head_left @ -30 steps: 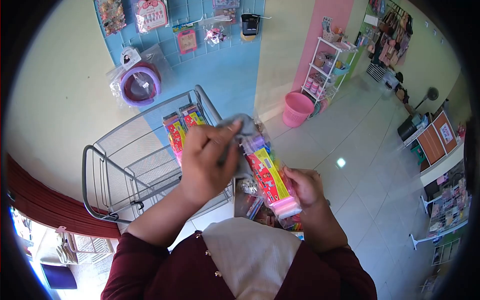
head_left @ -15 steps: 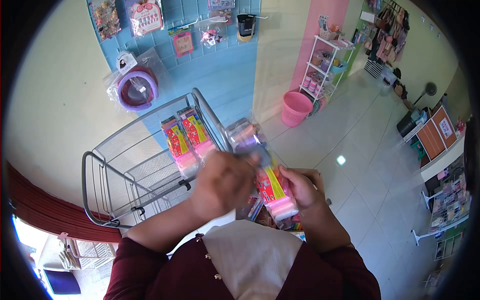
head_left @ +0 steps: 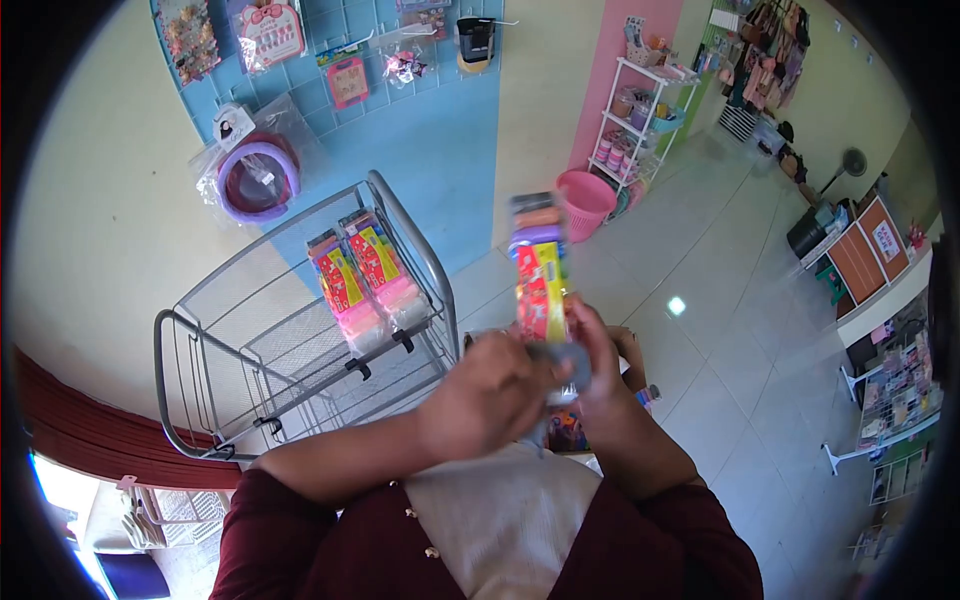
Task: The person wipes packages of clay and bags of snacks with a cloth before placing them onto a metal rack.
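Note:
My right hand (head_left: 598, 365) grips the lower end of a clear plastic pack of coloured modelling clay (head_left: 541, 275). The pack stands nearly upright, with a red and yellow label and brown, orange and purple bars at its top. My left hand (head_left: 490, 388) is closed on a blurred grey cloth-like piece (head_left: 568, 366), which lies against the pack's lower end. Two similar clay packs, one on the left (head_left: 343, 290) and one on the right (head_left: 383, 265), lie side by side in the grey metal cart basket (head_left: 240, 345). My hands hide the held pack's bottom.
Below my hands is a carton (head_left: 630, 355) with colourful goods, partly hidden. Past the cart, wrapped goods hang on a blue wire grid (head_left: 345, 30). A pink basket (head_left: 585, 205) stands by a white shelf rack (head_left: 650, 120). Tiled floor (head_left: 700, 320) stretches right.
The held pack has turned from a slant to nearly upright and risen. My left hand and the grey piece have moved right and down, from the pack's middle to its lower end.

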`<state>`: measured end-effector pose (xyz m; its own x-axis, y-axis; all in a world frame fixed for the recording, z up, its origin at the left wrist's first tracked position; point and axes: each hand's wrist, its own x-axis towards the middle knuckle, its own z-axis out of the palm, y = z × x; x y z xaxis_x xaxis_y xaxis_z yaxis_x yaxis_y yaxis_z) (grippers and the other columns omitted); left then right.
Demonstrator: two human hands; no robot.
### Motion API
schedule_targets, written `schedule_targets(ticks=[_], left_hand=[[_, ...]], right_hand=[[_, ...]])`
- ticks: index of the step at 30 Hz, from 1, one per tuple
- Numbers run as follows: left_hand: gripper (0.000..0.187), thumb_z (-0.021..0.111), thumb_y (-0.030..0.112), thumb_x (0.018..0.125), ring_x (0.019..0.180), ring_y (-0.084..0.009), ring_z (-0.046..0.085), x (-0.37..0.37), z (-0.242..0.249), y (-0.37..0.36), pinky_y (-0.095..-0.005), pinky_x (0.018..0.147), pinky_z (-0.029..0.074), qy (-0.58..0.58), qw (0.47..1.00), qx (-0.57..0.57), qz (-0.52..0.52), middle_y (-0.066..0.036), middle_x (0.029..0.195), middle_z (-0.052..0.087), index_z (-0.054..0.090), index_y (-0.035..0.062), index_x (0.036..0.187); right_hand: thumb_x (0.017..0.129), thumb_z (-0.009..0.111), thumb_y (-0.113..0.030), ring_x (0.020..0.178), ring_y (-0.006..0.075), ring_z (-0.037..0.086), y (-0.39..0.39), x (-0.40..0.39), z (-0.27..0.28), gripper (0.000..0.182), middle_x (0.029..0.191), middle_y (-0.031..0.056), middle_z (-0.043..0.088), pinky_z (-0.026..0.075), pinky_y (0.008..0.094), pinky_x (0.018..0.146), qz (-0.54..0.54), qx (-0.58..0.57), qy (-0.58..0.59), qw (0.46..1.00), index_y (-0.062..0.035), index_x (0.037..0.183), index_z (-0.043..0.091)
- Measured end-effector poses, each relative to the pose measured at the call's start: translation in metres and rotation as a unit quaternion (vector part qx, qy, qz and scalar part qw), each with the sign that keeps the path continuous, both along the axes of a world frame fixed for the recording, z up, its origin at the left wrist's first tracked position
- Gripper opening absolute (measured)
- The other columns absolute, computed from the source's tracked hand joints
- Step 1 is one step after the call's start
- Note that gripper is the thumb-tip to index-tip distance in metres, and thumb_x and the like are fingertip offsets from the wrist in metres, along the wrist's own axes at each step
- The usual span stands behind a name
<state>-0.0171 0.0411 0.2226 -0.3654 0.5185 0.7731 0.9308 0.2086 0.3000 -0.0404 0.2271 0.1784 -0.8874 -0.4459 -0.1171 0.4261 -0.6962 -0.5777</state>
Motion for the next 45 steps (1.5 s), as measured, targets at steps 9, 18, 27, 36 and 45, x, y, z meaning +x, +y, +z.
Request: schedule_targets(ticks=[9, 18, 27, 36, 45], left_hand=[[0.024, 0.06, 0.009, 0.1, 0.087, -0.0071, 0.053, 0.001, -0.017, 0.001, -0.0222, 0.08, 0.043, -0.501, 0.805, 0.317, -0.009, -0.002, 0.096, 0.059, 0.068, -0.0007, 0.12], [0.02, 0.064, 0.015, 0.099, 0.089, -0.0042, 0.054, 0.012, -0.025, 0.022, -0.0221, 0.078, 0.045, -0.709, 0.617, 0.335, -0.06, 0.002, 0.098, 0.063, 0.071, -0.0005, 0.109], [0.015, 0.066, 0.008, 0.095, 0.085, -0.0108, 0.057, -0.004, -0.016, -0.027, -0.0239, 0.076, 0.044, -0.457, 0.826, 0.324, -0.061, -0.004, 0.092, 0.061, 0.072, -0.0021, 0.104], [0.035, 0.073, 0.005, 0.084, 0.095, -0.0226, 0.062, -0.011, -0.001, 0.007, -0.0322, 0.088, 0.05, -0.154, 0.979, 0.109, 0.071, -0.011, 0.108, 0.066, 0.07, 0.0015, 0.119], [0.043, 0.071, -0.001, 0.077, 0.099, -0.0285, 0.063, -0.045, 0.024, -0.009, -0.0383, 0.088, 0.047, 0.079, 0.985, 0.04, 0.147, -0.01, 0.116, 0.068, 0.069, 0.0042, 0.119]], right_hand=[[0.089, 0.057, -0.069, 0.094, 0.0199, 0.055, -0.016, 0.005, 0.008, 0.084, 0.111, 0.0056, 0.05, 0.048, 0.0423, 0.088, -0.236, -0.093, 0.216, 0.943, -0.0148, 0.148, 0.03], [0.085, 0.073, -0.018, 0.095, 0.0195, 0.053, -0.035, 0.002, 0.019, 0.073, 0.11, 0.0051, 0.046, 0.047, 0.0417, 0.089, -0.406, -0.024, 0.254, 0.878, -0.0147, 0.144, 0.029], [0.085, 0.071, -0.041, 0.108, 0.0286, 0.061, 0.016, -0.01, 0.011, 0.097, 0.113, 0.0064, 0.054, 0.044, 0.0561, 0.104, -0.154, -0.061, 0.229, 0.959, -0.0119, 0.158, 0.014], [0.103, 0.048, -0.046, 0.093, 0.0178, 0.067, 0.018, -0.012, -0.02, 0.057, 0.116, 0.014, 0.065, 0.055, 0.0301, 0.074, 0.08, -0.094, 0.159, 0.979, -0.0021, 0.14, 0.044], [0.106, 0.041, -0.043, 0.088, 0.0162, 0.068, -0.001, 0.003, -0.014, 0.05, 0.108, 0.0093, 0.066, 0.057, 0.0303, 0.076, 0.005, 0.078, 0.045, 0.996, 0.0008, 0.13, 0.052]])
